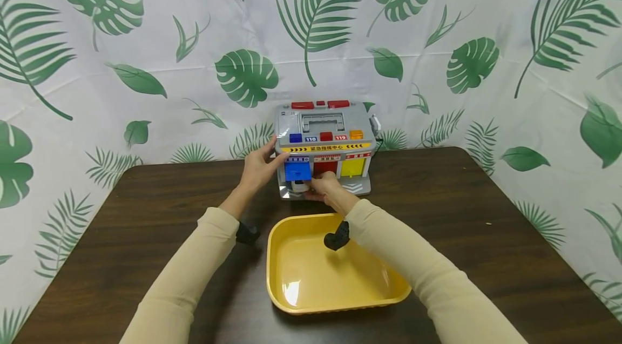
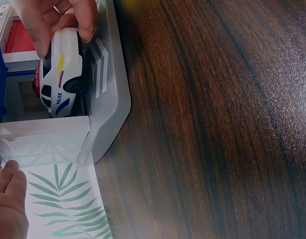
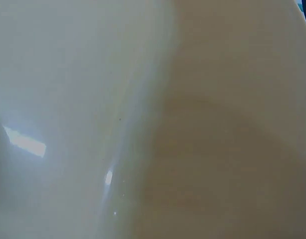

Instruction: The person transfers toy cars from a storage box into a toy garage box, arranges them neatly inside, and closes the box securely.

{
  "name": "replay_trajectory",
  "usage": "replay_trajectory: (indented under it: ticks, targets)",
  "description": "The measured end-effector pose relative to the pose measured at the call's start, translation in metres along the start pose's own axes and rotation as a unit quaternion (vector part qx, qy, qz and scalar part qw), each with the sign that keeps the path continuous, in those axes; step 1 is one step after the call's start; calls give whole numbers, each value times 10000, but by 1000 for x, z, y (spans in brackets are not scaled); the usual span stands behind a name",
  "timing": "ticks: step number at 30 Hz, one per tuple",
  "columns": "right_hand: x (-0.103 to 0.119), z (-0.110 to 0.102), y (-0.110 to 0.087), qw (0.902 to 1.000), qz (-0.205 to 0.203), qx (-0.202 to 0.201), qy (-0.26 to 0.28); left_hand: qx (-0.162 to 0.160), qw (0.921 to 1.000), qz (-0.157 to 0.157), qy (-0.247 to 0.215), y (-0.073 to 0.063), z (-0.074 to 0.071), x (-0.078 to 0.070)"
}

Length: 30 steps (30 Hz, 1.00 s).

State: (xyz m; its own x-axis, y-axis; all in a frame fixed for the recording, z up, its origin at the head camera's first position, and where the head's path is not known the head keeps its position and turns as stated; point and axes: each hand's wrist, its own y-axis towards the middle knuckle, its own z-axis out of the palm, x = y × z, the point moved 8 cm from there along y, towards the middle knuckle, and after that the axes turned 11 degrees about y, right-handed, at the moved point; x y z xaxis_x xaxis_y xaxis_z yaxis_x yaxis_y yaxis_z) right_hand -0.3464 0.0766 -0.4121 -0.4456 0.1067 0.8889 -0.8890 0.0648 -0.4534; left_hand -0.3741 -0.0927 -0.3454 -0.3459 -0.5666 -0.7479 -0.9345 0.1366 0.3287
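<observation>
A grey toy emergency station point(image 1: 325, 139) with blue, red and yellow doors stands at the back of the table. My right hand point(image 1: 329, 188) pinches a white toy police car point(image 2: 61, 74) by its rear end, thumb on one side and fingers on the other. The car's front is partly inside the bay under the raised blue door point(image 1: 297, 171). At the station's left front corner, my left hand point(image 1: 259, 167) rests against the side, thumb at the front edge above the blue door. In the left wrist view its fingertips point(image 2: 11, 174) are beside the side wall.
A yellow tray point(image 1: 311, 274) lies in front of the station, beneath my right forearm, and its glossy inside fills the right wrist view. The dark wooden table point(image 1: 146, 236) extends to both sides. Behind it hangs a leaf-patterned cloth point(image 1: 194, 90).
</observation>
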Motion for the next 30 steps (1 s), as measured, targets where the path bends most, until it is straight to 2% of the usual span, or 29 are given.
replay_trajectory:
  ticks: [8, 20, 30]
  targets:
    - [-1, -4, 3, 9973, -155, -355, 618, 10, 10000, 20, -90, 0, 1, 0]
    - [0, -3, 3, 9897, -179, -299, 1388, -1, 9999, 18, -138, -1, -1, -2]
    - [-1, -5, 0, 9898, -114, -341, 1375, -6, 10000, -17, -40, -1, 0, -1]
